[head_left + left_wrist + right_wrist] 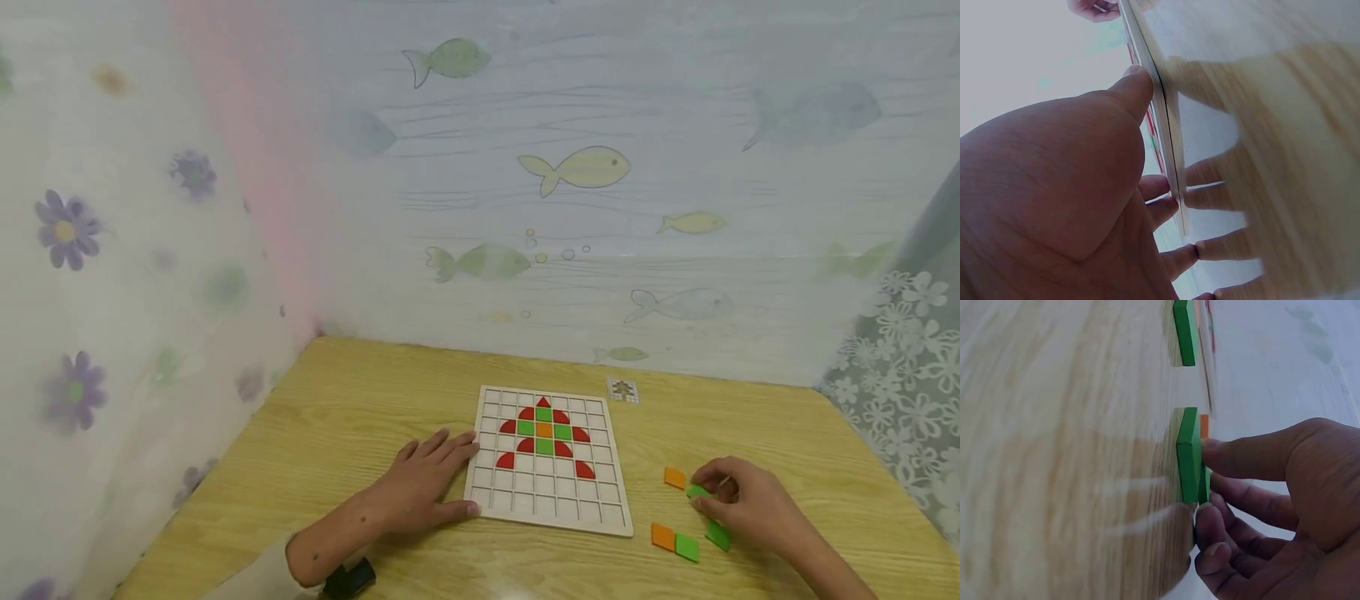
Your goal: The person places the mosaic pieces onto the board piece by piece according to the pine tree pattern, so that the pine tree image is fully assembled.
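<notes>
A pale gridded board (525, 504) lies on the table, bearing red, green and orange pieces in an arrow-like pattern. The left hand (427, 483) rests flat with fingers spread, fingertips and thumb touching the board's left edge; the left wrist view shows that thumb against the board's side (1159, 94). To the right of the board, the right hand (757, 500) pinches a green square (698, 491) between thumb and fingers at the table surface. Close by lie another green square (717, 535), an orange one (674, 477), and a touching orange (663, 537) and green (687, 547) pair.
A small patterned card (623, 391) lies behind the board's back right corner. Walls with fish and flower drawings stand behind and to the left of the table (360, 392). A black object (351, 577) is under the left wrist. A lace-patterned curtain (900, 375) hangs at the right.
</notes>
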`<state>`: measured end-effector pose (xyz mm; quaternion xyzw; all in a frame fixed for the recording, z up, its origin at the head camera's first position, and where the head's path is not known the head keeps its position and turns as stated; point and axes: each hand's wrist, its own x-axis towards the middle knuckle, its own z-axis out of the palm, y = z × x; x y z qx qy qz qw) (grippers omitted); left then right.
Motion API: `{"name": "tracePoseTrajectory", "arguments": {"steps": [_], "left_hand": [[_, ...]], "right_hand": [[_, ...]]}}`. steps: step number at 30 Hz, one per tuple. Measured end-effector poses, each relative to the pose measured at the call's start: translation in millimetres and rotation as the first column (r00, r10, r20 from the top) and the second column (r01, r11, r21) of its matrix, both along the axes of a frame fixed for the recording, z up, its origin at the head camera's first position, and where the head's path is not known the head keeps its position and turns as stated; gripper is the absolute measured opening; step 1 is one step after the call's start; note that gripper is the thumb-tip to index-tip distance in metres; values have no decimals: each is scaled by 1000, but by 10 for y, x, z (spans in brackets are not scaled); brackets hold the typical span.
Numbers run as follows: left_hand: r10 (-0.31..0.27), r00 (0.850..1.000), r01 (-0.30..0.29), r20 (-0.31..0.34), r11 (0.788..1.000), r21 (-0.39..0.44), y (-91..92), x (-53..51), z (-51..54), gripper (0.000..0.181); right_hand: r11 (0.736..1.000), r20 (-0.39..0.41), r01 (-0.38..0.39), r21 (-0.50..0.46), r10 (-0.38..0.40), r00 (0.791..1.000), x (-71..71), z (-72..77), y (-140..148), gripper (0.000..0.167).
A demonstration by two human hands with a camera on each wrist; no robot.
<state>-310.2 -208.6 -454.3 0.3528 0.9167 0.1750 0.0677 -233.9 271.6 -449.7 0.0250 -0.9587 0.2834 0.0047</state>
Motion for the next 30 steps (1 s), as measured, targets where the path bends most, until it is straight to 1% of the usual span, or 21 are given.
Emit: {"name": "tracePoseTrajectory", "arguments": {"steps": [5, 17, 21, 25, 30], "left_hand": [[2, 1000, -2, 2, 1000, 0, -6, 1, -9, 83], [-4, 1000, 4, 14, 1000, 6, -9, 8, 14, 82], [4, 1000, -4, 14, 1000, -8, -3, 13, 22, 83], [9, 1000, -9, 14, 1000, -20, 0, 13, 23, 83], [2, 1000, -2, -2, 1000, -13, -6, 13, 25, 83]], "right_hand": [[1000, 2, -11, -11, 11, 1000, -12, 9, -12, 22], [1000, -31, 15, -14, -15, 999, -26, 32, -130, 15], [998, -38, 0, -55, -2, 999, -6, 65, -230, 16], [994, -56, -30, -108, 24, 998, 13, 80, -374, 16], [989, -99, -66, -131, 53, 994, -2, 86, -590, 15]]}}
